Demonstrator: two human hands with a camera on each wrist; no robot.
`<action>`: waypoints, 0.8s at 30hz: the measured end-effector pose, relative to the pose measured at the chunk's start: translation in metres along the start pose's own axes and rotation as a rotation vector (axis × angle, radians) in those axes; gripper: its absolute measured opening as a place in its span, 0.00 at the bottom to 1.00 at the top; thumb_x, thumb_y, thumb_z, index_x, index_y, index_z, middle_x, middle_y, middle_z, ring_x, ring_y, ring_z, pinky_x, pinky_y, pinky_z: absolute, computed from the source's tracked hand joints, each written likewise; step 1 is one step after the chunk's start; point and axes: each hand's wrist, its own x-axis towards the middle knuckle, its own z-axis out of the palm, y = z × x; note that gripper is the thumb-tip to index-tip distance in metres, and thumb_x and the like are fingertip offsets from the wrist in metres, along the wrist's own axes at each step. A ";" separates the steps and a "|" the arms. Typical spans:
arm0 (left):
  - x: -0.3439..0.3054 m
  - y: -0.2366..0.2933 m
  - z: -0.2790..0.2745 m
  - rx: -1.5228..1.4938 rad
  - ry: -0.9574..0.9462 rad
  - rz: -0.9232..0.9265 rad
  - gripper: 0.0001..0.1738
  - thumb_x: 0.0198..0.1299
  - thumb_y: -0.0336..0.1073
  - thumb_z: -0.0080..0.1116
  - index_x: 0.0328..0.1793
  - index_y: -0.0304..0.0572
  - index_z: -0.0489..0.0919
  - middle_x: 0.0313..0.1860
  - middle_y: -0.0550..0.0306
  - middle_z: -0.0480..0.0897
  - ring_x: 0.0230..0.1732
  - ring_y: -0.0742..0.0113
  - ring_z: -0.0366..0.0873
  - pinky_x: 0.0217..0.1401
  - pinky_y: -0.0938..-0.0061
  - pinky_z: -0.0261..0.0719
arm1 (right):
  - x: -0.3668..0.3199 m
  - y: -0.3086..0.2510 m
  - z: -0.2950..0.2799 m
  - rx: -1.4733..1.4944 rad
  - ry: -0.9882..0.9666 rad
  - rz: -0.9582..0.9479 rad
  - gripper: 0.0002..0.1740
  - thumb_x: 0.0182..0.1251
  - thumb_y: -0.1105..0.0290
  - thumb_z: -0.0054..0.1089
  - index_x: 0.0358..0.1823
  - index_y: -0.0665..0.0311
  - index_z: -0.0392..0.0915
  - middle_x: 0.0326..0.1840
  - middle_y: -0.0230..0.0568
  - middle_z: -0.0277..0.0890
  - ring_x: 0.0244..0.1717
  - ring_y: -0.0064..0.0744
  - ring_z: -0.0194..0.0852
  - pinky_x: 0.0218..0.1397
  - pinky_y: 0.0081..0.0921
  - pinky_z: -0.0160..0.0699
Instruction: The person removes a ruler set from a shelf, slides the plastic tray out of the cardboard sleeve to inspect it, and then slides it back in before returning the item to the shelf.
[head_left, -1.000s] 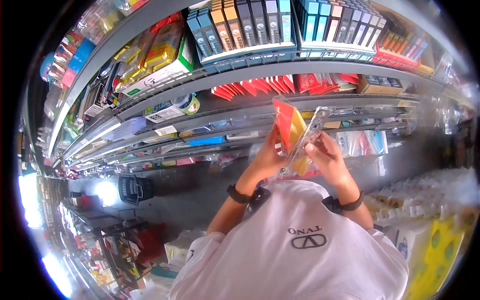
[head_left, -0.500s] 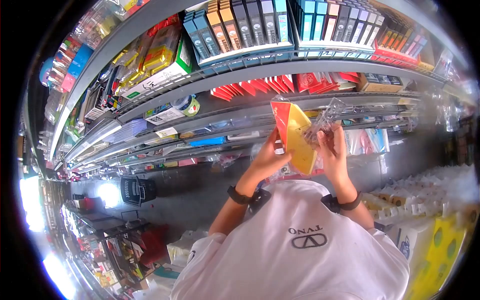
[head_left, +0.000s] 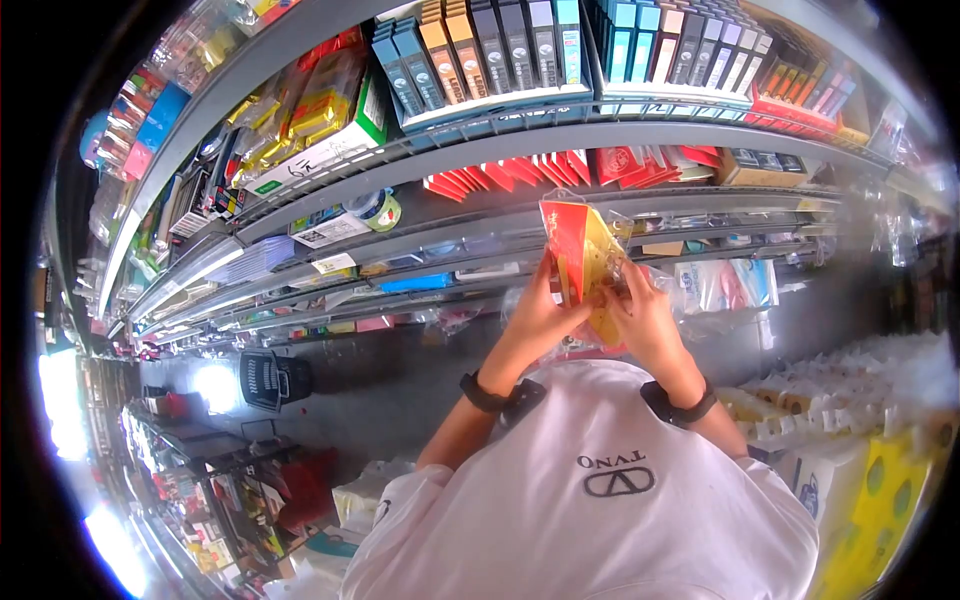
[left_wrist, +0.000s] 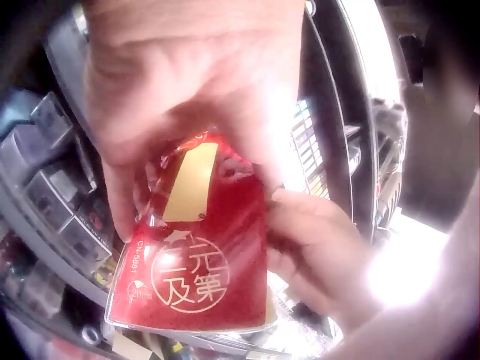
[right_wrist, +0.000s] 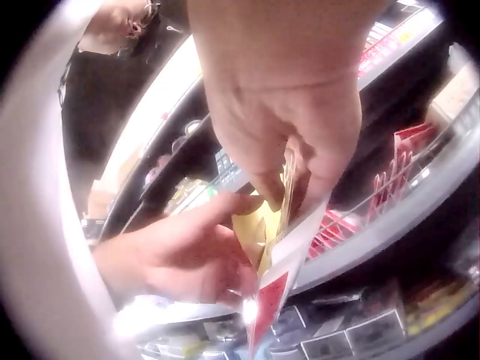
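A red and yellow card packet (head_left: 567,240) with a clear hang tab is upright between both hands. My left hand (head_left: 538,318) grips its red side, and in the left wrist view the red face (left_wrist: 225,262) shows a round printed emblem, with the left hand (left_wrist: 195,90) round its top. My right hand (head_left: 645,318) is at the yellow side; in the right wrist view the right hand (right_wrist: 289,127) pinches a thin yellowish edge (right_wrist: 285,187). The left hand (right_wrist: 180,255) holds the yellow part (right_wrist: 259,225) there. Clear plastic (head_left: 617,232) shows beside the yellow side.
Shelves hold upright boxes (head_left: 500,50), yellow packs (head_left: 325,105) and red envelopes (head_left: 510,172). A black basket (head_left: 275,381) stands on the floor at left. Wrapped goods (head_left: 830,390) lie at the right, beside a yellow patterned item (head_left: 875,500).
My right hand has moved left, from holding crumpled clear plastic beside the packet to pinching at its yellow side. The packet spread wider, then narrowed; my left hand has kept its grip.
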 end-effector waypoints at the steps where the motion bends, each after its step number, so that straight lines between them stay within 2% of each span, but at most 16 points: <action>1: 0.000 -0.001 0.000 -0.002 0.002 0.008 0.45 0.58 0.35 0.70 0.78 0.34 0.59 0.59 0.53 0.81 0.57 0.66 0.82 0.56 0.71 0.82 | 0.000 -0.001 -0.001 -0.003 -0.008 0.010 0.26 0.70 0.75 0.62 0.67 0.70 0.67 0.37 0.60 0.82 0.38 0.47 0.89 0.39 0.32 0.83; 8: 0.001 -0.001 -0.001 0.042 0.018 0.045 0.44 0.57 0.37 0.72 0.76 0.32 0.61 0.57 0.52 0.82 0.53 0.66 0.84 0.56 0.71 0.82 | 0.000 -0.006 -0.005 -0.010 -0.037 0.000 0.29 0.67 0.76 0.61 0.69 0.68 0.66 0.40 0.62 0.82 0.42 0.57 0.87 0.41 0.38 0.84; 11: 0.000 0.000 0.003 0.134 0.055 0.058 0.40 0.55 0.41 0.74 0.69 0.35 0.66 0.58 0.41 0.80 0.53 0.52 0.84 0.54 0.63 0.82 | 0.003 0.001 -0.004 -0.117 -0.076 -0.028 0.28 0.64 0.79 0.61 0.67 0.68 0.68 0.43 0.64 0.82 0.46 0.60 0.85 0.44 0.41 0.84; 13: 0.000 -0.008 0.005 0.230 0.058 0.095 0.44 0.55 0.46 0.74 0.72 0.34 0.64 0.61 0.37 0.78 0.55 0.46 0.83 0.55 0.60 0.82 | 0.004 0.002 -0.004 -0.128 -0.126 -0.005 0.28 0.62 0.80 0.60 0.65 0.68 0.68 0.44 0.64 0.82 0.48 0.62 0.83 0.46 0.43 0.84; 16: -0.003 -0.011 0.006 0.302 0.073 0.203 0.51 0.56 0.51 0.73 0.77 0.32 0.59 0.66 0.31 0.74 0.59 0.38 0.80 0.58 0.57 0.80 | 0.006 0.009 -0.003 -0.116 -0.219 0.060 0.25 0.63 0.77 0.63 0.61 0.70 0.68 0.50 0.63 0.81 0.50 0.59 0.84 0.50 0.45 0.83; 17: -0.004 -0.011 0.006 0.314 0.081 0.248 0.53 0.56 0.52 0.73 0.79 0.31 0.57 0.67 0.29 0.73 0.61 0.36 0.79 0.59 0.57 0.80 | 0.006 0.008 -0.004 0.048 -0.202 0.073 0.24 0.65 0.77 0.62 0.61 0.70 0.68 0.51 0.60 0.82 0.51 0.54 0.84 0.50 0.43 0.83; 19: -0.005 -0.012 0.000 0.335 0.043 0.255 0.51 0.60 0.46 0.71 0.81 0.31 0.55 0.69 0.38 0.73 0.65 0.54 0.77 0.60 0.65 0.79 | 0.007 -0.002 -0.006 0.375 -0.169 0.101 0.22 0.68 0.78 0.60 0.62 0.69 0.67 0.52 0.55 0.83 0.53 0.44 0.85 0.52 0.38 0.83; 20: -0.005 -0.013 -0.003 0.344 0.024 0.260 0.50 0.63 0.43 0.70 0.81 0.30 0.53 0.70 0.43 0.74 0.67 0.63 0.76 0.61 0.70 0.79 | 0.007 0.002 -0.007 0.430 -0.168 0.102 0.21 0.70 0.79 0.58 0.62 0.68 0.67 0.52 0.52 0.83 0.53 0.40 0.84 0.52 0.36 0.83; 22: -0.008 -0.006 -0.010 0.116 -0.073 0.088 0.46 0.67 0.41 0.66 0.82 0.31 0.53 0.72 0.44 0.72 0.67 0.64 0.76 0.61 0.71 0.79 | 0.007 0.012 -0.011 0.537 -0.166 0.103 0.19 0.73 0.81 0.54 0.63 0.67 0.67 0.53 0.47 0.82 0.55 0.32 0.82 0.53 0.31 0.82; 23: -0.009 -0.003 -0.013 0.001 -0.121 0.002 0.43 0.69 0.40 0.63 0.82 0.31 0.53 0.73 0.45 0.71 0.67 0.65 0.76 0.61 0.71 0.79 | 0.006 0.012 -0.014 0.603 -0.221 0.213 0.18 0.74 0.83 0.48 0.63 0.68 0.66 0.54 0.46 0.82 0.57 0.29 0.80 0.56 0.29 0.82; 24: -0.010 -0.004 -0.015 0.028 -0.119 0.030 0.42 0.70 0.39 0.62 0.82 0.32 0.54 0.73 0.45 0.70 0.66 0.65 0.76 0.61 0.71 0.79 | 0.006 0.008 -0.017 0.615 -0.218 0.222 0.17 0.75 0.82 0.49 0.63 0.69 0.68 0.53 0.44 0.81 0.55 0.27 0.80 0.54 0.26 0.82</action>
